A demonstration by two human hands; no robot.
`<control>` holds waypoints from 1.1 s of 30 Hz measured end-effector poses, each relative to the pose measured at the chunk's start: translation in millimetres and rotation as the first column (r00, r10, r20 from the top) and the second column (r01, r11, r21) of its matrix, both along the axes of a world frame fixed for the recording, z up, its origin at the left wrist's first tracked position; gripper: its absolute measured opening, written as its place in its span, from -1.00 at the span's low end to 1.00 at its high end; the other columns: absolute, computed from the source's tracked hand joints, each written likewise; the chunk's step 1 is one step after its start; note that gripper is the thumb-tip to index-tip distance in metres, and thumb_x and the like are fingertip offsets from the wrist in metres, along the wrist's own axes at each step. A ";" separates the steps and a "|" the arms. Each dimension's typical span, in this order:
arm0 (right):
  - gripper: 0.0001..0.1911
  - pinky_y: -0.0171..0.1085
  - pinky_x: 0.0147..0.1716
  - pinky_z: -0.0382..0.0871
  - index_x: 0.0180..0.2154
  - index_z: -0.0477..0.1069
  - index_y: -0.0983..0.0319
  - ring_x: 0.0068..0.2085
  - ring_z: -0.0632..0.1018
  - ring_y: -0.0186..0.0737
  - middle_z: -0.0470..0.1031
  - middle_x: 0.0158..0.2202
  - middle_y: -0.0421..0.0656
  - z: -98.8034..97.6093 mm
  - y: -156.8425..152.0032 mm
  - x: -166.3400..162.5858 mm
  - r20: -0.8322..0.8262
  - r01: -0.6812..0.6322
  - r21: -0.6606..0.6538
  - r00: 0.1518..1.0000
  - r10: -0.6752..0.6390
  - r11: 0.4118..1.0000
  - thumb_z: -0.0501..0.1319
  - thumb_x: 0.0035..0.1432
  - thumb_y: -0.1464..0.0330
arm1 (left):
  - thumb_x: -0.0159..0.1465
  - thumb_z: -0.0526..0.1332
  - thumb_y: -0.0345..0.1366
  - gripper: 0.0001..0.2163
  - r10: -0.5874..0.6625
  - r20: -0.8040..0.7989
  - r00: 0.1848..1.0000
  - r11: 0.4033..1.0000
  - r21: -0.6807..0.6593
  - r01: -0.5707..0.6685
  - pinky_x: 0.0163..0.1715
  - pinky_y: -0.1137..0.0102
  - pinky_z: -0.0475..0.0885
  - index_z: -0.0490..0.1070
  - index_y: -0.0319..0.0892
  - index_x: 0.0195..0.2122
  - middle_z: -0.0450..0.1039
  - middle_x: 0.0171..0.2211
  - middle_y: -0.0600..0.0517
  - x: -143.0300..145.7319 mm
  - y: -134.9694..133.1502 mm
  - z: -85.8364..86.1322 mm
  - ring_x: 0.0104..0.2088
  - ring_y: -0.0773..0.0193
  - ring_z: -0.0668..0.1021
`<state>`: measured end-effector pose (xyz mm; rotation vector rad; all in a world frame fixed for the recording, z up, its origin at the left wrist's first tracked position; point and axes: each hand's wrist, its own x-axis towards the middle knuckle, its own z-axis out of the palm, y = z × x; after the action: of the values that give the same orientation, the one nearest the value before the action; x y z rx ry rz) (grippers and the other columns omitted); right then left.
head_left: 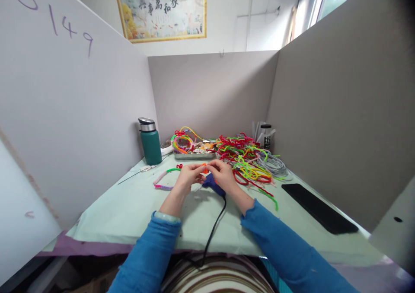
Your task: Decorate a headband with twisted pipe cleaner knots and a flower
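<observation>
My left hand (pixel 188 177) and my right hand (pixel 223 175) meet over the middle of the table, fingers pinched together on a small orange pipe-cleaner piece (pixel 205 167). A blue glue gun (pixel 213 184) lies just under my right hand, its black cord (pixel 212 230) running toward me. A headband wrapped in pink, purple and green pipe cleaner (pixel 164 178) lies left of my left hand.
A pile of coloured pipe cleaners (pixel 248 157) covers the back right, beside a metal tray (pixel 193 154) with headbands. A green flask (pixel 150 141) stands at the back left. A black phone (pixel 319 207) lies at right. Grey partitions enclose the desk.
</observation>
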<state>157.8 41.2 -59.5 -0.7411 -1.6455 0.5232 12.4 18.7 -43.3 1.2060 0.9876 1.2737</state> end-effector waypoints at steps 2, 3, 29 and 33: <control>-0.84 -0.32 -0.45 0.26 -0.46 0.43 0.23 -0.46 0.41 -0.29 0.43 -0.52 -0.21 1.2 -0.8 -0.3 -0.045 -0.036 -0.045 0.998 0.034 0.998 0.21 0.03 0.27 | -0.04 0.39 -0.20 -0.69 -0.032 0.018 0.999 0.999 -0.012 0.032 -0.58 0.46 0.40 0.47 -0.31 -0.34 0.46 -0.48 0.00 -1.2 0.1 -0.6 -0.59 0.39 0.48; -0.83 -0.33 -0.48 0.25 -0.47 0.42 0.23 -0.48 0.40 -0.31 0.42 -0.53 -0.22 2.2 -1.6 -0.4 -0.074 -0.065 -0.077 0.995 0.060 0.995 0.23 0.01 0.26 | -0.03 0.39 -0.21 -0.70 -0.054 0.032 0.998 0.998 -0.013 0.054 -0.57 0.47 0.40 0.47 -0.31 -0.34 0.46 -0.51 0.00 -1.9 -0.2 -0.4 -0.59 0.39 0.48; -0.68 -0.39 -0.64 0.18 -0.37 0.36 0.23 -0.62 0.28 -0.45 0.37 -0.53 -0.30 12.7 -10.8 3.3 -0.282 -0.349 -0.311 0.922 0.265 0.884 0.32 -0.13 0.17 | -0.03 0.39 -0.24 -0.71 -0.227 0.048 0.973 0.974 0.035 0.225 -0.51 0.49 0.38 0.53 -0.30 -0.31 0.47 -0.52 -0.02 -6.4 -4.4 0.4 -0.53 0.38 0.49; -0.66 -0.40 -0.64 0.17 -0.33 0.36 0.24 -0.62 0.28 -0.45 0.32 -0.59 -0.32 8.5 -7.5 4.5 -0.342 -0.462 -0.389 0.876 0.341 0.797 0.32 -0.11 0.17 | -0.04 0.40 -0.24 -0.71 -0.206 0.017 0.978 0.976 0.081 0.204 -0.51 0.48 0.36 0.53 -0.32 -0.33 0.47 -0.52 -0.01 -5.9 -4.7 1.5 -0.58 0.44 0.44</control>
<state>162.2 33.7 -51.1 -0.6196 -1.4453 1.3056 6.5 13.9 -41.8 1.3141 0.7791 1.1703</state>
